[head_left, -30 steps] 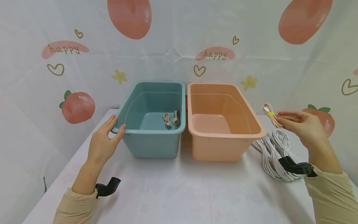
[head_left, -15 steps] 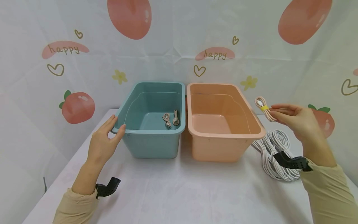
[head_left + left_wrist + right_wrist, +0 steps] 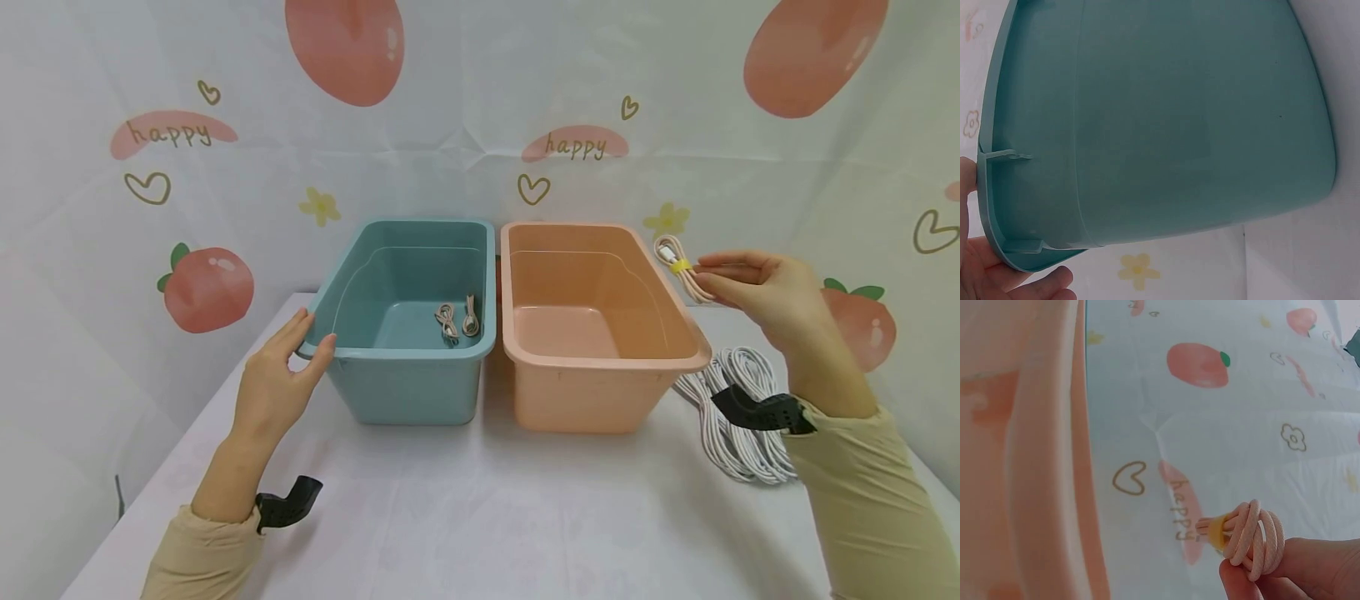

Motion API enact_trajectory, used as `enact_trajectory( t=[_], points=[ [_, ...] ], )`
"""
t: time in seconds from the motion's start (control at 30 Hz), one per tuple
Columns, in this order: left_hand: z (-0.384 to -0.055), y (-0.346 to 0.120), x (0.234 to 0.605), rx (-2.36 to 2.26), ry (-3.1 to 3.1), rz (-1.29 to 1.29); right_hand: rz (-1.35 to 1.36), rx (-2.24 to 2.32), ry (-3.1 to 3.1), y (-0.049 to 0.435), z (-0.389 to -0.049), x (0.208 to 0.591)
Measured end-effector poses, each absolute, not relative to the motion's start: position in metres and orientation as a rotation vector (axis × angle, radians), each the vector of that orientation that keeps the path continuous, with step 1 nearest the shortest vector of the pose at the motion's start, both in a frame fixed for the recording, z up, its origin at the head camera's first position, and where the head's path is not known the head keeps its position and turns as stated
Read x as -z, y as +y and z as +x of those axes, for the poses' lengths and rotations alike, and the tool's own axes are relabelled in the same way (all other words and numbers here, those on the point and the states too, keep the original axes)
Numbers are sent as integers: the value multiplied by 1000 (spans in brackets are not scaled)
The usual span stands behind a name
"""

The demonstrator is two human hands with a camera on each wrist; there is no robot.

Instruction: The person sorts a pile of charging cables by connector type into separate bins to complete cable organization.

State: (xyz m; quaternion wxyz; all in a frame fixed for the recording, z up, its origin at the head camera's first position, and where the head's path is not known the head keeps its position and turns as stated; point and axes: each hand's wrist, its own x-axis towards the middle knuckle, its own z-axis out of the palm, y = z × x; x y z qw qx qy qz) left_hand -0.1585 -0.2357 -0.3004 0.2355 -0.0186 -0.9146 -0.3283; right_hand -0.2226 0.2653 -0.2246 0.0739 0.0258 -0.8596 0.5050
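My right hand (image 3: 780,304) pinches a coiled pale-pink cable (image 3: 677,265), bound with a yellow band, in the air beside the right rim of the orange bin (image 3: 585,396). The right wrist view shows the cable's loops (image 3: 1257,540) between the thumb and fingers. At the front left corner of the teal bin (image 3: 408,387), my left hand (image 3: 273,387) holds the rim. Its fingers (image 3: 1044,287) reach around under that rim in the left wrist view. Inside the teal bin lie two small cable bundles, one looped (image 3: 447,322) and one narrower (image 3: 471,317) near the right wall.
Large bundles of white cable (image 3: 738,442) lie on the table (image 3: 480,517) right of the orange bin, partly behind my right wrist. The two bins stand side by side with a narrow gap. A printed cloth (image 3: 450,125) hangs behind them.
My right hand has moved left and up with the pale-pink cable, from over the white bundles toward the orange bin's right rim. The left hand has stayed on the teal bin.
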Motion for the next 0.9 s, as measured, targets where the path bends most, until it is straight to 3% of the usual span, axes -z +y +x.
enact_trajectory(
  t=[0.9],
  points=[
    [-160,-236,301,885,-2502,-51,308,-1580,-2510,209,-243,205]
  ],
)
